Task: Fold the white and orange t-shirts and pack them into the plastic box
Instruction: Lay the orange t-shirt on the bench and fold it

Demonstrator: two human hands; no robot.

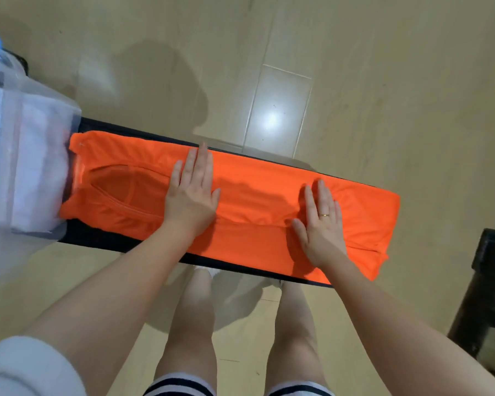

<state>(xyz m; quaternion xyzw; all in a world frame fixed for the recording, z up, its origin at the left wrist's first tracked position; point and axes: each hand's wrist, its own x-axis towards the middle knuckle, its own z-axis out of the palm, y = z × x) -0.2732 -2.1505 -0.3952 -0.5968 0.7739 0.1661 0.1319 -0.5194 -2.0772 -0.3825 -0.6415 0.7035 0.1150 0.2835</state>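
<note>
**Q:** Where is the orange shirt, and what are your hands doing with it?

**A:** The orange t-shirt point(240, 201) lies in front of you as a long, narrow strip on a dark bench point(132, 130), collar end at the left, hem end at the right. Its sides are folded inward, with a seam-like edge along the near side. Your left hand point(193, 195) lies flat near the middle of the strip, fingers straight and slightly spread, gripping nothing. Your right hand point(320, 224) lies flat nearer the hem end, fingers also straight, a ring on one of them, holding nothing.

**Q:** And the box?

**A:** The clear plastic box point(35, 167) sits at the left end of the bench, touching the shirt's collar end. White fabric shows through its wall; it looks like the white t-shirt point(37, 155), probably already packed.

**Q:** Which step is this?

**A:** You appear to be pressing the lengthwise fold smooth. The shirt is not yet short enough for the box.

**Q:** What does the next move need?

**A:** Probably taking the hem end at the right and folding it leftward over the middle, keeping the edges aligned so the strip does not slide off the narrow bench.
</note>
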